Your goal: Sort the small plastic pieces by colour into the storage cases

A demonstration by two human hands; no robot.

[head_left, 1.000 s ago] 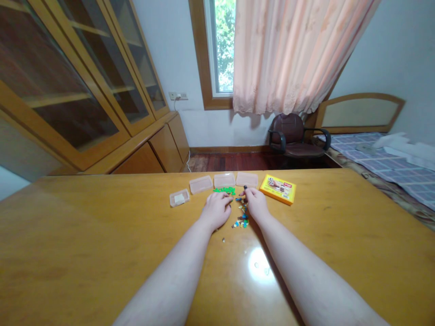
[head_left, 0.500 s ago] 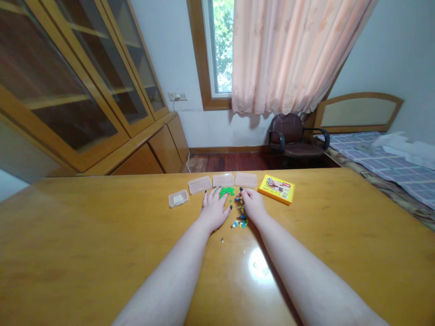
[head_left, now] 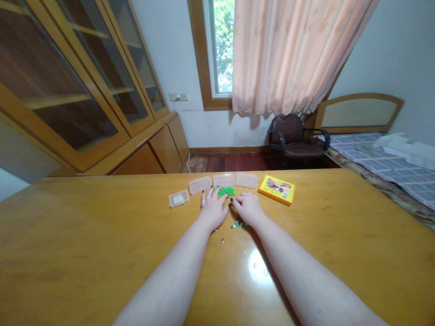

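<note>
My left hand (head_left: 213, 208) lies flat on the wooden table (head_left: 102, 235) with its fingers spread, fingertips beside a small heap of green pieces (head_left: 226, 192). My right hand (head_left: 248, 208) rests next to it, fingers curled down over a scatter of small mixed-colour pieces (head_left: 238, 224), touching the left thumb. What its fingertips pinch, if anything, is hidden. Three clear plastic boxes (head_left: 223, 180) stand in a row just beyond the hands.
A fourth clear box (head_left: 178, 198) with something white inside sits to the left. A yellow box (head_left: 277, 189) lies to the right. A single tiny piece (head_left: 222, 241) lies near my left wrist. Beyond the table are a cabinet, a chair (head_left: 295, 136) and a bed.
My left hand has opened from a loose curl to lie flat with fingers spread. My right hand has slid left and back, over the mixed-colour pieces, and meets the left thumb.
</note>
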